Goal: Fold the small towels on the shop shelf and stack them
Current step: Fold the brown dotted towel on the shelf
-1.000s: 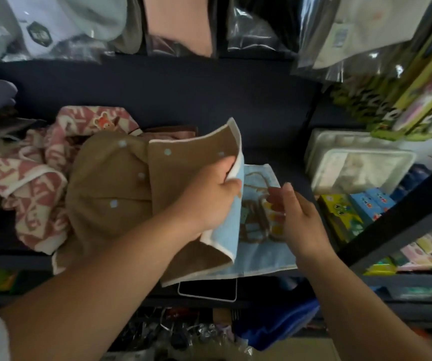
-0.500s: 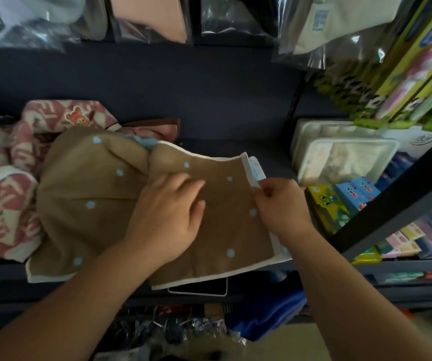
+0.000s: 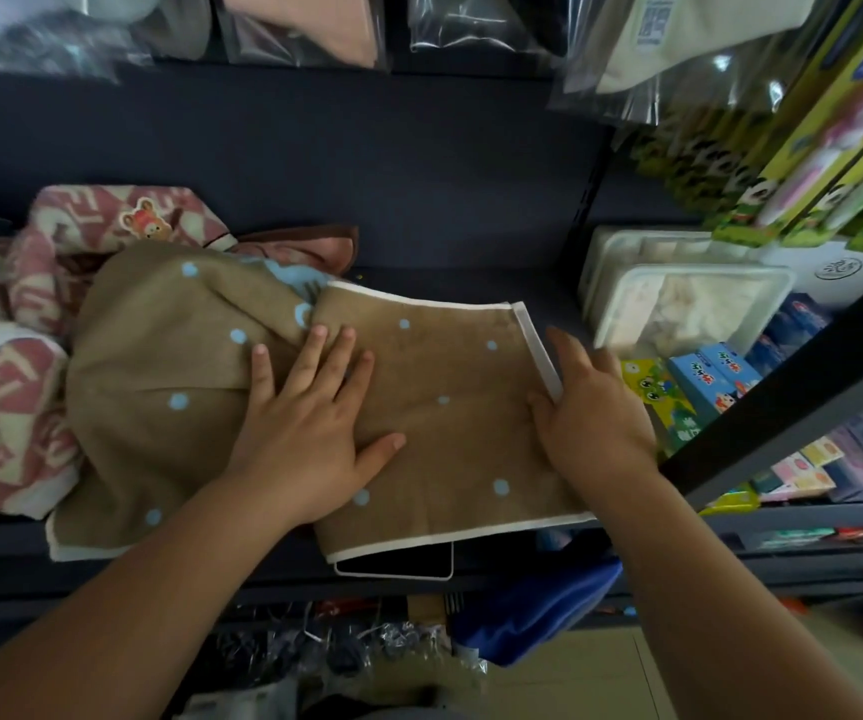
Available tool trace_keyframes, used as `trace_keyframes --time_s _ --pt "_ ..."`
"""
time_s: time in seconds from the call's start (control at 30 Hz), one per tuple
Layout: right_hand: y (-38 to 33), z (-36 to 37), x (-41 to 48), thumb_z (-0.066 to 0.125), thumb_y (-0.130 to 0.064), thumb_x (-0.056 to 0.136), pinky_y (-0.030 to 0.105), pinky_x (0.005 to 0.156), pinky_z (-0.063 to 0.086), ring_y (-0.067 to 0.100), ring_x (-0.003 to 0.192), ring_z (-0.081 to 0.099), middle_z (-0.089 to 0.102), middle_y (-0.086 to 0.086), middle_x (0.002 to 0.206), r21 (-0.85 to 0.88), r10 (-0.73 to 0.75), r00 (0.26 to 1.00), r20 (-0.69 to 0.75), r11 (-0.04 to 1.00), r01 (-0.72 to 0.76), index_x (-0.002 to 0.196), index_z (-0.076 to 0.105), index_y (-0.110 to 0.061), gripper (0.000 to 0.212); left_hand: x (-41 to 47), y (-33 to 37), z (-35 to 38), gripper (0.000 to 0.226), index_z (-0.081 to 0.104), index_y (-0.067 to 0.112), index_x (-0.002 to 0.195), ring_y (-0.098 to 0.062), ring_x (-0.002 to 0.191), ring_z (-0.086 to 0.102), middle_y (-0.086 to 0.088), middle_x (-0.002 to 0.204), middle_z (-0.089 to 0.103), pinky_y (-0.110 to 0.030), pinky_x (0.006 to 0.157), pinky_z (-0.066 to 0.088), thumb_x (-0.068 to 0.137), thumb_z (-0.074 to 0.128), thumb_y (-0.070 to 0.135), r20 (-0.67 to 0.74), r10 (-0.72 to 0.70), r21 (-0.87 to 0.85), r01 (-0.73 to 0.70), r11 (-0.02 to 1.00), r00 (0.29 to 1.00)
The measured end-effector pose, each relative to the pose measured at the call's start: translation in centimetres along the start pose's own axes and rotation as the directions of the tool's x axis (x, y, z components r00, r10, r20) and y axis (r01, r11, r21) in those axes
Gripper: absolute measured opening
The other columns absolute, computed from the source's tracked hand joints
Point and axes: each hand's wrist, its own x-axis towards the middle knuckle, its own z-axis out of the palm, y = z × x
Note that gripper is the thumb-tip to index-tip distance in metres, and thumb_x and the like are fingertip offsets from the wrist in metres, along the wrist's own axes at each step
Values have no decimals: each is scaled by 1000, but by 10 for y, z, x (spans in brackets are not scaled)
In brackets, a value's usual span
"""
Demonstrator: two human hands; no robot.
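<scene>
- Towel, brown with pale blue dots [image 3: 445,407], lies on the dark shelf [image 3: 419,200] in the middle of my view. Its right half is folded flat with a white hem, and its left half is bunched and rumpled toward nine o'clock.
- My left hand [image 3: 309,423] presses flat on the towel where the flat part meets the bunched part. The fingers are straight and spread, pointing to twelve o'clock, and the thumb sticks out toward three o'clock.
- My right hand [image 3: 590,407] rests at the towel's three o'clock edge, fingers straight and close together along the white hem, thumb lying on the brown cloth. I cannot tell whether any fingertip is tucked under the hem.
- A bit of light blue cloth [image 3: 289,272] shows out of the bunched part, at eleven o'clock from my left hand.
- A pink-and-cream patterned towel [image 3: 8,356] is heaped at nine o'clock, touching the brown one, with a bear patch [image 3: 143,226] near its far edge.
- A pink cloth with brown trim [image 3: 309,246] lies at twelve o'clock, just behind the bunched part.
- White trays [image 3: 678,304] sit at two o'clock from my right hand, and small colourful boxes [image 3: 704,376] are just beside it at three o'clock.
</scene>
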Motion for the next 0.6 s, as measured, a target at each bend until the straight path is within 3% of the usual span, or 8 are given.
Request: trace_keyframes --time_s 0.03,0.1,0.17,0.23,0.33,0.43,0.53,0.6 --pt "0 0 -4 52 -43 98 41 91 45 34 128 47 38 9 145 -87 -55 998 -26 995 52 152 29 -38 59 0 -2 1 100 -3 23 161 -21 151 -27 0 168 -20 -64 118 -14 79 -4 82 13 1 4 -1 1000 1000" --pt "2 4 -9 38 -57 99 47 113 30 32 145 28 27 7 158 -192 -210 978 -17 960 203 153 32 -39 57 -2 -5 2 103 -7 23 160 -22 151 -28 -1 167 -23 -63 118 -13 77 -4 84 33 -11 11 11 1000 999" --pt "2 12 -10 20 -71 95 54 124 6 28 155 1 7 1 169 -164 -321 933 164 924 347 157 21 -41 69 -3 -8 1 107 -8 21 160 -23 151 -27 -3 167 -23 -62 119 -13 75 -3 85 36 -39 7 39 999 999" --pt "3 20 -14 9 -77 90 56 122 -9 19 154 -16 -11 -6 169 -102 -361 874 326 905 412 159 3 -42 77 -6 -12 1 111 -9 17 160 -24 152 -25 -5 167 -22 -60 120 -13 73 -2 87 36 -75 13 74 997 997" --pt "2 14 -26 5 -80 87 55 123 -7 17 155 -7 -4 -10 169 -104 -386 850 357 888 447 158 2 -45 79 -14 -17 -1 116 0 13 161 -23 155 -15 -5 169 -12 -57 122 -10 71 2 87 22 -78 -4 78 997 997" --pt "1 -2 -32 7 -79 89 50 121 12 21 144 24 28 -13 158 -130 -398 869 293 884 449 149 30 -49 71 -22 -24 -5 103 38 15 153 -25 153 19 -4 164 29 -58 122 9 77 22 83 -101 -6 -89 -3 996 995" --pt "-9 -10 -10 33 -60 99 46 108 32 24 130 43 47 -4 144 -51 -391 915 102 916 398 136 54 -38 48 -17 -32 -7 73 64 17 127 -28 123 51 -2 131 60 -51 105 39 86 37 71 -266 25 -161 -70 984 964" --pt "-16 -6 17 45 -44 102 46 112 31 27 140 37 39 1 155 -19 -387 921 49 922 388 147 46 -29 48 -4 -35 -15 59 63 17 127 -31 114 53 -5 126 59 -49 95 44 90 46 59 -337 2 -146 -55 988 941"
